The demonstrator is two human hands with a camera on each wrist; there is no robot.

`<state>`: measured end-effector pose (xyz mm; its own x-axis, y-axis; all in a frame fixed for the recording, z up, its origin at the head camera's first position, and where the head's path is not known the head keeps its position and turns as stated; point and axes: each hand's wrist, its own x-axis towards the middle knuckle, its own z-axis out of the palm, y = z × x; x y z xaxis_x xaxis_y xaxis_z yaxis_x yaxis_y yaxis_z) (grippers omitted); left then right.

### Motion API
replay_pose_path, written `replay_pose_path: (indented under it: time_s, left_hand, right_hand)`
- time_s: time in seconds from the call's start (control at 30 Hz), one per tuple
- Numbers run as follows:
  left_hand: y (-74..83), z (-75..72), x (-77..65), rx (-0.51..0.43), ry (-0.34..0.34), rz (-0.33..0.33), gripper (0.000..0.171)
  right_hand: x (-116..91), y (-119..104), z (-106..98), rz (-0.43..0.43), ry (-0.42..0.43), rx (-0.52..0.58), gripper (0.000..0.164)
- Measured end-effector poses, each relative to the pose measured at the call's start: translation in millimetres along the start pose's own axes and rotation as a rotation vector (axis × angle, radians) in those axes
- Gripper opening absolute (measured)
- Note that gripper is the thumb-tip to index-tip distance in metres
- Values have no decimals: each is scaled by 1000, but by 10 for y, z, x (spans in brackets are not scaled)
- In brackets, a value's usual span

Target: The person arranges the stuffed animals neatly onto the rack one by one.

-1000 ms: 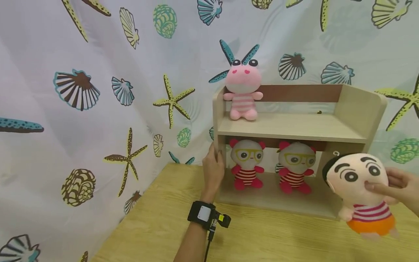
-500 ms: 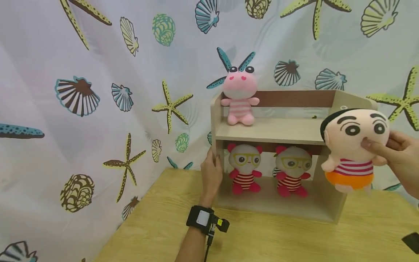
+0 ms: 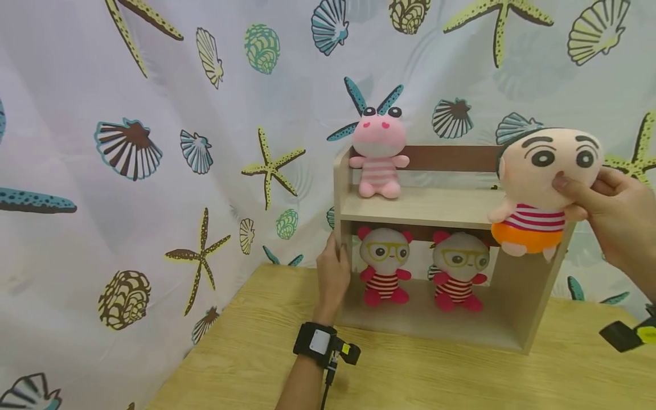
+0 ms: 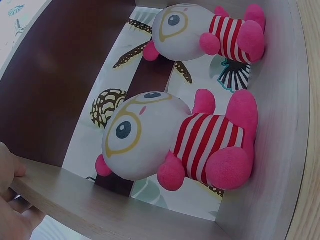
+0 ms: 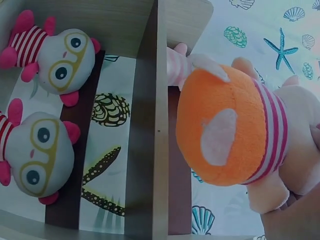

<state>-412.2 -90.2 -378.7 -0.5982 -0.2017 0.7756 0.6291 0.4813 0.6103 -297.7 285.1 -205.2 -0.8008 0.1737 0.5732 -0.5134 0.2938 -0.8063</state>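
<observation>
My right hand (image 3: 615, 210) pinches a plush boy doll (image 3: 543, 171) by the head, thumb on its face. The doll has black hair, a striped shirt and orange shorts (image 5: 220, 125). It is upright in front of the right end of a two-tier wooden shelf (image 3: 420, 206), overlapping the side panel. My left hand (image 3: 333, 270) grips the left side panel, its fingers and thumb on either side of the edge (image 4: 60, 200). A pink plush hippo (image 3: 379, 154) sits at the left of the upper tier. Two plush pandas (image 3: 385, 265) with yellow glasses sit in the lower tier.
The shelf stands on a wood-grain table (image 3: 410, 376) against a white curtain (image 3: 195, 171) printed with shells and starfish. A wrist camera with a cable (image 3: 328, 364) is strapped to my left arm, and another wrist camera (image 3: 627, 336) shows at the right edge.
My right hand has raised the boy doll from beside the lower tier to upper-tier height, moving it slightly left. The left hand keeps its grip on the side panel.
</observation>
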Motion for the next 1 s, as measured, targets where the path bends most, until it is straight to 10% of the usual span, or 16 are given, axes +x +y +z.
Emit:
replay_pose_path:
  time_s: [1.0]
  left_hand:
    - [0, -8, -4, 5, 0, 0, 37]
  right_hand:
    - [711, -132, 260, 88, 144, 197, 74]
